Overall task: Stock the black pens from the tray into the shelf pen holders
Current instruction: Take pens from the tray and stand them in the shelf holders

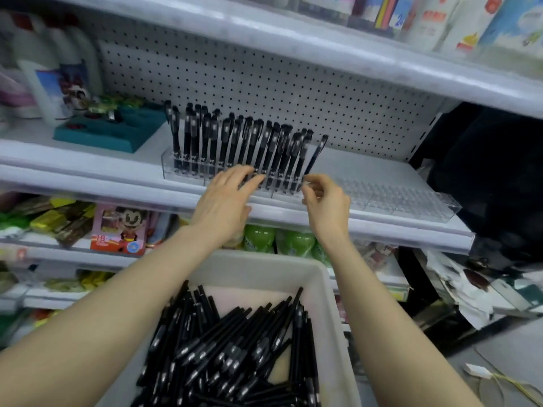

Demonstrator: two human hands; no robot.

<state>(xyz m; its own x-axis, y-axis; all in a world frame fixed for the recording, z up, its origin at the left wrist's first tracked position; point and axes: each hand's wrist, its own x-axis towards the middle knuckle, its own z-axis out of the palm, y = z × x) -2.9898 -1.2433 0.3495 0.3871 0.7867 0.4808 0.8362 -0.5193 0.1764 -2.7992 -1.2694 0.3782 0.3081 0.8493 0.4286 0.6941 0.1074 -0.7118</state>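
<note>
The right hand (324,198) pinches the low end of a black pen (316,155), tilted top-right, at the first free slot right of the filled clear pen holder (170,167), which the flat-fingered left hand (226,198) touches; the tray (264,259) lies nearer.

2 bare forearms (117,304); bare left hand (223,201) and right hand (329,204).

Black pens (224,140), clear holders (411,198), white tray (264,260), teal stand (117,137), black-dotted white pegboard (264,77)
</note>
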